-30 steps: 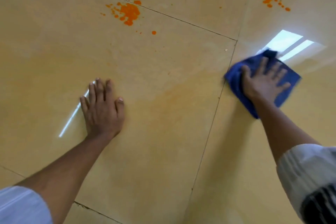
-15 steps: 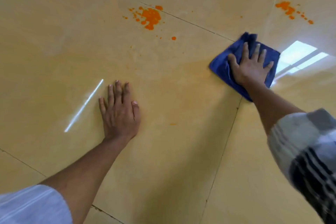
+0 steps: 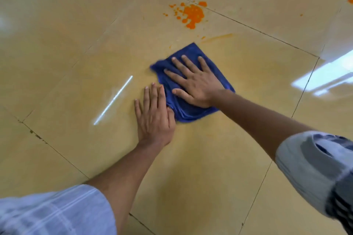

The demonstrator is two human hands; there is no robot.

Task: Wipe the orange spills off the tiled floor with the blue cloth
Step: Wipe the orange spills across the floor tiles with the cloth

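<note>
Several orange spills (image 3: 193, 14) on tiled floor (image 3: 57, 44)

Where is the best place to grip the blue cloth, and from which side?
Probably the far corner of the blue cloth, approached from above: it lies flat and uncovered beyond the right hand, whereas the left hand crowds its bunched near edge.

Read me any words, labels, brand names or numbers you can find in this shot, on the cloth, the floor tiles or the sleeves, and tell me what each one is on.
None: no readable text anywhere.
Blue cloth: plain, no label or tag showing.
Tiled floor: only orange spills, grout lines and glare.
Sleeves: a checked pattern, no print.
</note>
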